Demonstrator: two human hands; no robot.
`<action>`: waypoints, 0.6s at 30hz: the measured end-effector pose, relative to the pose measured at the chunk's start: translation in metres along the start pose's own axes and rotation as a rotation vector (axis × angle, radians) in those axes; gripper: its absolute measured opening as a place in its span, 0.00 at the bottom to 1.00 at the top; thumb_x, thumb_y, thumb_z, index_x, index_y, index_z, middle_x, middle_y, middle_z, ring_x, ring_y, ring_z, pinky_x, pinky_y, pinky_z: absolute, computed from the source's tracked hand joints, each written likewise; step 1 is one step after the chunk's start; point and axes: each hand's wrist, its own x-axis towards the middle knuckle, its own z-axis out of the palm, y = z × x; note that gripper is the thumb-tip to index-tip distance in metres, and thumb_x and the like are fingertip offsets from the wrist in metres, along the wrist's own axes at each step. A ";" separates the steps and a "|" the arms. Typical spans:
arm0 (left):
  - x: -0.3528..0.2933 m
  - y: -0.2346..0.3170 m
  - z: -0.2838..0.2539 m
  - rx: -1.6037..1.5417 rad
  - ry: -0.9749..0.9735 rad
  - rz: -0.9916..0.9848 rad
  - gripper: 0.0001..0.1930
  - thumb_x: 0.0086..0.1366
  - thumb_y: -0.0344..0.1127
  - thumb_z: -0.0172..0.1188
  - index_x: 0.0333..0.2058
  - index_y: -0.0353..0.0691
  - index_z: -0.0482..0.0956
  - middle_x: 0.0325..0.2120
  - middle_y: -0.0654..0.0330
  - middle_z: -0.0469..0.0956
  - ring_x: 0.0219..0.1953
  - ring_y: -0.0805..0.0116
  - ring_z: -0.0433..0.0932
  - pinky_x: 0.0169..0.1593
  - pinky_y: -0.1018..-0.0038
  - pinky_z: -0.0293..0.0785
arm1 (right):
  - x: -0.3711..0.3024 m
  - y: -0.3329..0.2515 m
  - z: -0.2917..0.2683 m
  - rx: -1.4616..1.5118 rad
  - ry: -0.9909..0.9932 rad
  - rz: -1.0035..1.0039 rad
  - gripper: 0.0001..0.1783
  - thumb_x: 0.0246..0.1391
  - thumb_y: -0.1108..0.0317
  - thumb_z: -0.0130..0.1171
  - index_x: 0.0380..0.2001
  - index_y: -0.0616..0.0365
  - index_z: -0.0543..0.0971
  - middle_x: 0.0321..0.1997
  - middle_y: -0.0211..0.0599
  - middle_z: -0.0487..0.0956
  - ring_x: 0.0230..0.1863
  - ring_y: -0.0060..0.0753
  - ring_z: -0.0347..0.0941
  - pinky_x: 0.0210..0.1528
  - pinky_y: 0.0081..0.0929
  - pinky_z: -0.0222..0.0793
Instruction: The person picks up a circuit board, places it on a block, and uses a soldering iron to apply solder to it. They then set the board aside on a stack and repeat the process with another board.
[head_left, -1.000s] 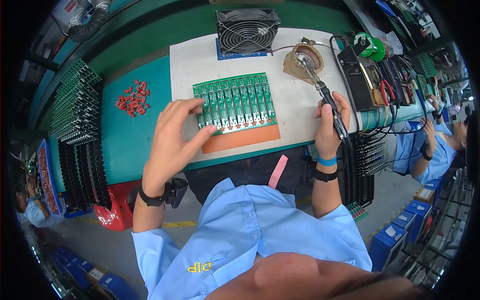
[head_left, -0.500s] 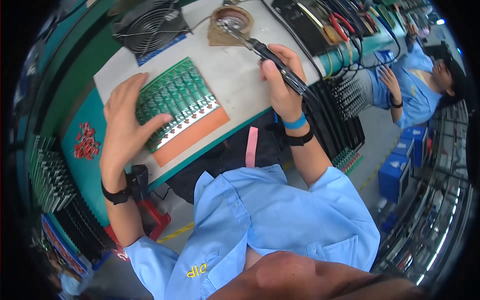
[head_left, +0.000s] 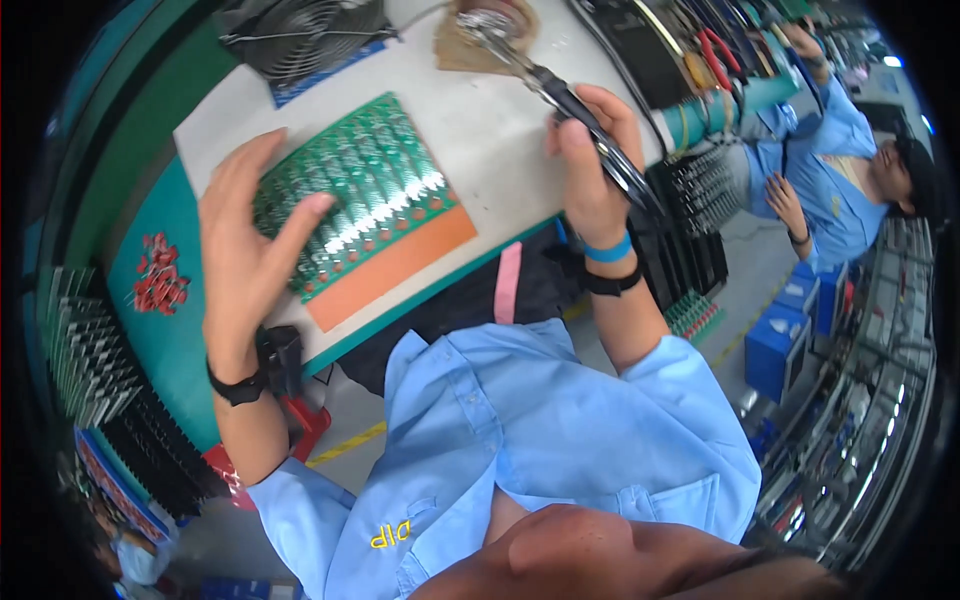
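A green circuit board (head_left: 350, 180) with rows of solder points lies on the table, partly over an orange strip (head_left: 400, 268). My left hand (head_left: 243, 225) rests at its left edge, fingers stretched out and the thumb apart over the board. My right hand (head_left: 597, 165) is closed around the black handle of a soldering iron (head_left: 575, 108). The iron's metal end points up and left, into or over a round brown holder (head_left: 515, 25) with silvery material inside, at the table's far side. The exact tip is hard to make out.
A fan with a wire grille (head_left: 305, 40) stands at the far left. Red small parts (head_left: 160, 278) lie on the green mat. Racks of boards (head_left: 90, 350) stand at left. Red-handled pliers (head_left: 718, 55) are at far right. A co-worker (head_left: 835, 170) is at right.
The whole view has shifted a little. My right hand still holds the iron toward the holder, and my left hand stays by the board. The co-worker's arm has lifted.
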 end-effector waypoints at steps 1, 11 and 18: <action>0.001 0.002 0.001 -0.012 -0.005 0.011 0.31 0.60 0.43 0.77 0.59 0.34 0.81 0.56 0.46 0.82 0.60 0.46 0.79 0.65 0.56 0.71 | -0.001 0.002 0.000 -0.030 0.004 -0.014 0.23 0.72 0.65 0.61 0.63 0.66 0.71 0.44 0.42 0.82 0.39 0.25 0.77 0.45 0.24 0.73; -0.005 -0.004 -0.001 0.038 0.013 0.058 0.33 0.58 0.40 0.78 0.61 0.37 0.80 0.60 0.48 0.81 0.64 0.47 0.77 0.69 0.58 0.67 | -0.003 0.001 -0.001 0.045 -0.025 0.017 0.24 0.73 0.64 0.59 0.64 0.66 0.70 0.43 0.42 0.80 0.39 0.27 0.75 0.44 0.27 0.72; -0.006 -0.004 0.005 0.054 0.029 0.107 0.33 0.57 0.45 0.79 0.58 0.37 0.81 0.61 0.50 0.79 0.65 0.48 0.74 0.70 0.55 0.63 | -0.004 0.008 -0.005 0.110 0.010 0.021 0.24 0.73 0.64 0.59 0.64 0.67 0.70 0.44 0.44 0.80 0.40 0.29 0.75 0.44 0.29 0.72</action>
